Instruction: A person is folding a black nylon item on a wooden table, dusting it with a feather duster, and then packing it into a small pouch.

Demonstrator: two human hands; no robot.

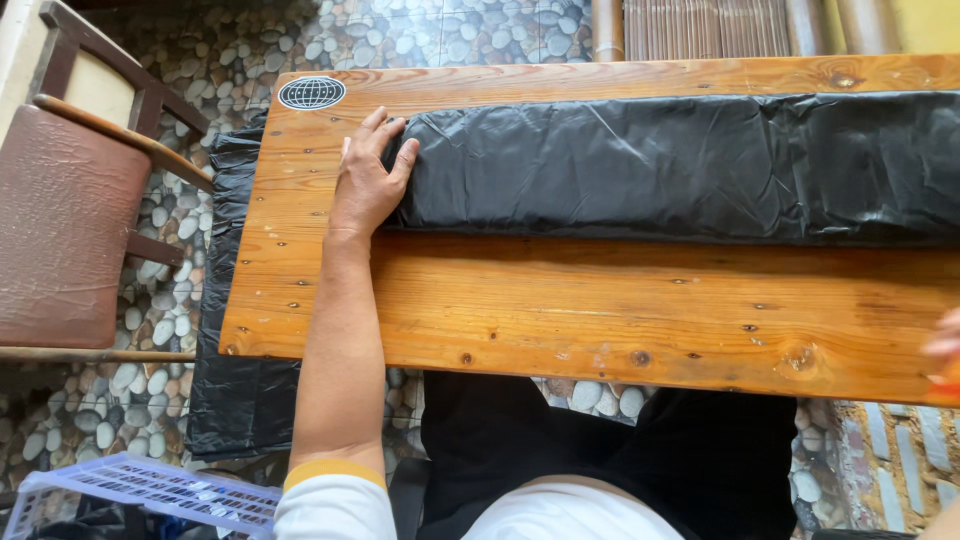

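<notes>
- I see my left hand (366, 180) lying flat on the wooden worktop (600, 310), fingers (385, 130) loosely spread and stretched out, pinching nothing; their tips rest against the left end of the folded black plastic sheet (680, 165).
- The sheet lies as a long band across the far half of the worktop, running off the picture's right edge.
- More black plastic (235, 390) hangs over the worktop's left end down to the pebble-patterned floor (190, 60).
- My right hand (945, 345) barely shows at the right edge, near the worktop's front; I cannot tell how its fingers stand.
- A brown padded chair (60, 220) stands left of the worktop, and a lilac plastic crate (150, 490) sits at the lower left.
</notes>
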